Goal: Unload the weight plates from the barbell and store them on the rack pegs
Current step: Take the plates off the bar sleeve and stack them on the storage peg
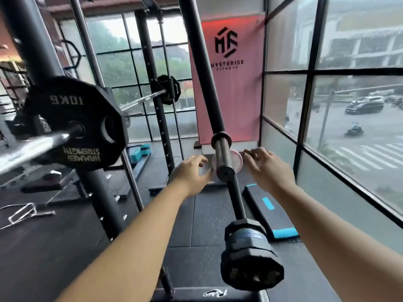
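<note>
Pink plate (pixel 236 159) is seen threaded on the barbell sleeve (pixel 221 152), whose long axis slants down toward the camera. Left hand (pixel 192 173) and right hand (pixel 266 168) are held beside its rim, fingers (pixel 249 152) curled; actual grip cannot be told.

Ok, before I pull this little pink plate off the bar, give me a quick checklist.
1. The left hand and right hand flank the small round pink plate: ok.
2. Firm grip on it: cannot tell, blurred.
3. No collar ahead of it on the chrome sleeve: ok.
4. The black many-sided 10KG plate unloaded: not ok, it sits on its chrome bar.
5. Storage room beside the low stack of blue and black plates: cannot tell.
</note>
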